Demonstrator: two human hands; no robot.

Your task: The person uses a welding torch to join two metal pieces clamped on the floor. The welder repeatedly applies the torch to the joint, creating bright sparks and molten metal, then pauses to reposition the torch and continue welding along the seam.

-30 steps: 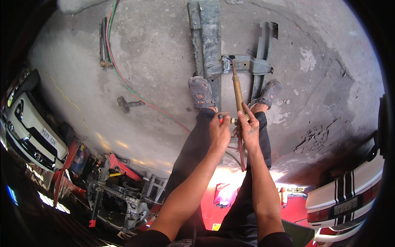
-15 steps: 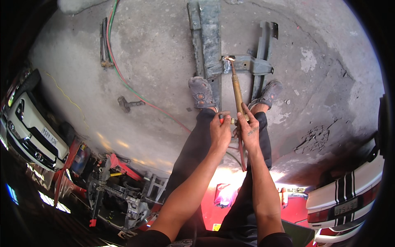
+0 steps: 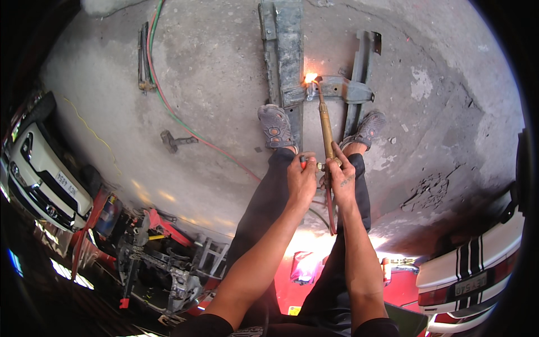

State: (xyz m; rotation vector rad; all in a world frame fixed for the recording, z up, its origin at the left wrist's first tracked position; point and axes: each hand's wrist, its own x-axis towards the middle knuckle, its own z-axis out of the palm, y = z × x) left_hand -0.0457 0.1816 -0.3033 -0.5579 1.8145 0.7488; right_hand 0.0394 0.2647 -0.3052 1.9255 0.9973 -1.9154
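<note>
My right hand (image 3: 341, 175) is wrapped round the brass body of a gas torch (image 3: 325, 126), which points away from me. An orange flame (image 3: 310, 78) burns at its tip, over the join of a metal crosspiece (image 3: 332, 88) and a long grey metal beam (image 3: 283, 53). My left hand (image 3: 302, 178) is closed round a small red-ended thing (image 3: 304, 162) that looks like a lighter. Its fingers also meet the brass valve knob (image 3: 320, 167) on the torch's side. Hoses leave the torch's near end.
My shoes (image 3: 276, 126) stand against the metal parts, one beside each upright piece. A hammer (image 3: 175, 141) and a dark metal bar (image 3: 145, 59) lie left, near the red and green hoses (image 3: 160, 95). Vehicles flank me; machine parts (image 3: 163, 264) lie lower left.
The small glow at the torch tip has grown into a bright orange flame. Both hands keep nearly the same place and grip.
</note>
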